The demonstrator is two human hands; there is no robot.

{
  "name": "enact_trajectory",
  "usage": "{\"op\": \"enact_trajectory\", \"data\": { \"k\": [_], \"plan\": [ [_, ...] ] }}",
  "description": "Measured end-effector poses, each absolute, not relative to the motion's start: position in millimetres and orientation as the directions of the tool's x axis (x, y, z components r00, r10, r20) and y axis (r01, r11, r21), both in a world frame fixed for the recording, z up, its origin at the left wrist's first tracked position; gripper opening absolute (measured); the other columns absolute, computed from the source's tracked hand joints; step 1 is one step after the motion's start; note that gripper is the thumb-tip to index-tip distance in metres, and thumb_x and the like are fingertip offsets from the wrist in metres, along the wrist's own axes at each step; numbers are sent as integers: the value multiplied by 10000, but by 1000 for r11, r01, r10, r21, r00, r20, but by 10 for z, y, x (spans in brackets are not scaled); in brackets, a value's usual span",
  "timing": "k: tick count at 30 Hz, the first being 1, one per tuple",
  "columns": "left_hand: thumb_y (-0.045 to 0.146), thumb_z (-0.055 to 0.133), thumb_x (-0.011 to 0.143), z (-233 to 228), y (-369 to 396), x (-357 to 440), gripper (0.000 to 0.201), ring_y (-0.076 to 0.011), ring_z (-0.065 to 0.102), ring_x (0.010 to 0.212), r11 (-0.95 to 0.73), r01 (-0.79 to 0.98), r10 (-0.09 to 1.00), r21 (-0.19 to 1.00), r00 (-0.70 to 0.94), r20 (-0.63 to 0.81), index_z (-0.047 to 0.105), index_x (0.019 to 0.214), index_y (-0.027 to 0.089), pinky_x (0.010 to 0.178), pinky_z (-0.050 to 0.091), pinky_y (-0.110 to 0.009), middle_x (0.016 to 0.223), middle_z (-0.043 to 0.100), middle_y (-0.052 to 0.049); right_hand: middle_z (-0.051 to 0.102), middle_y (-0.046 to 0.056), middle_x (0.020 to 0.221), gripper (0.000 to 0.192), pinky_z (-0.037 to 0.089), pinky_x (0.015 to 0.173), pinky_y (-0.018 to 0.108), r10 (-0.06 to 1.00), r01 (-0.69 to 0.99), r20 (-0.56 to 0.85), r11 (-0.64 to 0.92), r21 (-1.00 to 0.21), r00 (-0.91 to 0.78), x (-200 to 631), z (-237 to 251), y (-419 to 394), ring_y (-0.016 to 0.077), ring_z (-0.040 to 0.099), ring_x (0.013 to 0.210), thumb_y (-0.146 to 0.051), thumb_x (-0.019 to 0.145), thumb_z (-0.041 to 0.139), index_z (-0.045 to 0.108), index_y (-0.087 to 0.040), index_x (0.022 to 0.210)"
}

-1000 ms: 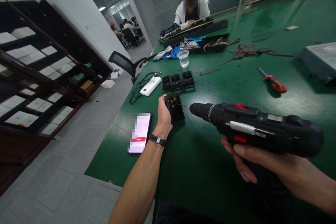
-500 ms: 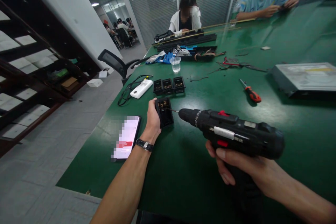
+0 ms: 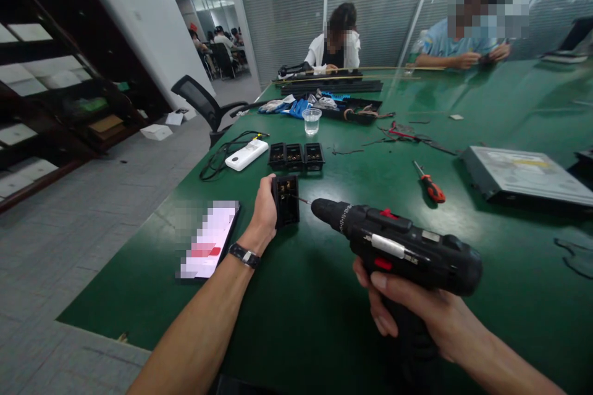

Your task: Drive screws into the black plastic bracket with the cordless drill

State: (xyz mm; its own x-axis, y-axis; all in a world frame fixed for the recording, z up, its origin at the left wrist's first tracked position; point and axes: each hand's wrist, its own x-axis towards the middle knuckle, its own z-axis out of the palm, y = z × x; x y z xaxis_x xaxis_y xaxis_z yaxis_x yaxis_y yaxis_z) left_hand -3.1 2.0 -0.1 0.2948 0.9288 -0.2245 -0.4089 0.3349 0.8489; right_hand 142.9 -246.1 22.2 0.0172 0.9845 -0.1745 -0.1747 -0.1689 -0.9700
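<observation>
A small black open box with brass-coloured metal parts inside is gripped by my left hand, its open side turned to the right. My right hand is wrapped round the grip of a black cordless drill with red switches. The drill's thin bit points left into the box's opening; whether its tip touches the metal parts I cannot make out. Behind the held box, several similar black boxes stand in a row on the green table.
Left of me lie a phone and a white power bank with a black cable. A plastic cup stands farther back. To the right are a screwdriver and a grey metal case. Two people sit across the table.
The view has tilted up and swung slightly right, so the table things sit differently in it. Both hands keep hold of the box and the drill, in nearly the same position to each other.
</observation>
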Motion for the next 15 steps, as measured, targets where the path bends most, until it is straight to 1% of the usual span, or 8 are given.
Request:
{"op": "enact_trajectory", "data": {
  "k": [3, 8, 13, 15],
  "plan": [
    [475, 626, 920, -5, 18, -34, 322, -132, 529, 578, 313, -393, 937, 865, 278, -213, 580, 738, 213, 564, 439, -248, 630, 558, 26, 665, 14, 603, 364, 480, 627, 317, 982, -163, -184, -176, -971, 31, 1421, 248, -2460, 171, 615, 576, -529, 1030, 623, 662, -168, 1058],
    [517, 620, 908, 14, -5, -38, 366, -128, 484, 528, 312, -365, 929, 877, 312, -201, 537, 707, 222, 527, 423, -254, 603, 530, 33, 663, 11, 607, 360, 490, 640, 333, 983, -153, -178, -169, -974, 45, 1429, 205, -2473, 180, 620, 583, -514, 1044, 608, 663, -164, 1106],
    [557, 612, 911, -24, 11, -32, 395, -139, 495, 530, 331, -344, 918, 879, 331, -216, 562, 711, 220, 507, 405, -260, 605, 543, 17, 659, 10, 600, 320, 492, 630, 340, 983, -169, -174, -163, -972, 53, 1456, 123, -2460, 187, 619, 560, -486, 1038, 622, 658, -171, 1085],
    [570, 627, 904, -71, 40, -26, 408, -138, 492, 530, 335, -358, 918, 871, 332, -217, 568, 706, 219, 515, 404, -262, 607, 549, 17, 652, 9, 593, 308, 482, 617, 336, 985, -204, -166, -152, -967, 54, 1464, 88, -2447, 184, 610, 547, -474, 1025, 642, 665, -170, 1067]
  ]
}}
